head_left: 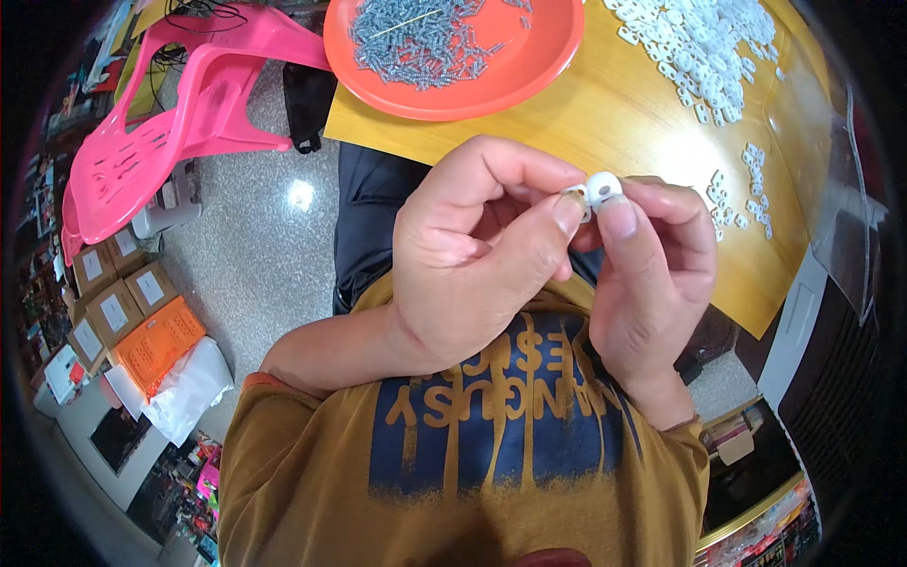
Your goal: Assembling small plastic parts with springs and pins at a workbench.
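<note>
My two hands meet in front of my chest, close to the table's near edge. Between thumb and fingers, my left hand [491, 246] pinches a small white plastic piece, partly hidden by the thumb. A rounded white plastic piece [603, 187] with a dark hole sits in the pinch of my right hand [652, 265]. The two pieces touch or nearly touch; whether they are joined I cannot tell. Beyond my hands, an orange-red plate [529, 71] holds a heap of small metal springs [416, 47].
On the yellow table [605, 113], a big pile of small white plastic parts [709, 47] lies far right, with several smaller ones [756, 189] nearer. A pink plastic chair [132, 170] stands at the left. Cardboard boxes [113, 307] and an orange package [161, 345] sit on the floor.
</note>
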`<state>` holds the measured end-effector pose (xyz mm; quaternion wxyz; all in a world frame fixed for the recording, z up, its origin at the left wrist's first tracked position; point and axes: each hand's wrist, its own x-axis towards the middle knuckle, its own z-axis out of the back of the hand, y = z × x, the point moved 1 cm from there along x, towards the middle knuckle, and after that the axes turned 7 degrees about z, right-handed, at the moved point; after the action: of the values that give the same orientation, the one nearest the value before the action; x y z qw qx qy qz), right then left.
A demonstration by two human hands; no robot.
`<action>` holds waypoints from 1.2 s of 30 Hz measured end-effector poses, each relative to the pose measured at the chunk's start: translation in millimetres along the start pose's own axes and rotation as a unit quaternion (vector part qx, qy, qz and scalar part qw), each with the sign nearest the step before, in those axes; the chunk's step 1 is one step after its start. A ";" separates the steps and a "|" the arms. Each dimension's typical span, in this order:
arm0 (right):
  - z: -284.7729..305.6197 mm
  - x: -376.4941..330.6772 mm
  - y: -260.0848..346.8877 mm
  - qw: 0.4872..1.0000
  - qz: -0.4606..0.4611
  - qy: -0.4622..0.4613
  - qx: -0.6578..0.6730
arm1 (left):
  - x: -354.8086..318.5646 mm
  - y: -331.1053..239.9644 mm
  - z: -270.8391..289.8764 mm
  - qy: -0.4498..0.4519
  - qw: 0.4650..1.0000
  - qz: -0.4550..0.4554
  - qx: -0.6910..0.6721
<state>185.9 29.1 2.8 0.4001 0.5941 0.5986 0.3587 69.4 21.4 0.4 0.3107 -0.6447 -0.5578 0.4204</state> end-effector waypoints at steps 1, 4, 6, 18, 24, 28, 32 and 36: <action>-0.4 -0.8 -0.2 0.999 0.040 0.015 -0.011 | -0.2 0.1 0.1 0.006 1.000 -0.003 -0.006; 2.7 -0.5 -0.4 1.000 0.026 0.015 -0.008 | -0.7 -1.4 0.3 0.015 1.000 0.000 -0.004; 0.9 -0.5 1.8 1.000 0.016 0.009 0.009 | -0.9 -1.2 2.2 0.033 0.999 0.004 -0.020; 0.7 0.9 3.1 0.999 0.025 0.019 -0.005 | -2.5 -2.8 7.3 0.077 0.997 0.001 0.018; 7.4 1.0 -1.6 0.993 0.094 0.059 -0.043 | -3.4 -4.4 6.7 0.079 0.996 0.017 0.023; 8.4 -0.3 0.1 0.988 0.114 0.072 -0.071 | -2.0 -4.4 6.1 0.074 0.997 0.014 0.025; 12.0 -0.2 0.1 0.982 0.135 0.084 -0.103 | -1.7 -4.2 5.8 0.083 0.996 0.029 -0.009; 17.2 2.4 0.3 0.959 0.197 0.126 -0.163 | -2.7 -4.0 4.2 0.087 0.996 0.026 0.001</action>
<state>201.7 30.7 -4.3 0.3344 0.5768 0.4489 0.5950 63.8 19.2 2.5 0.3481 -0.6926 -0.5112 0.3712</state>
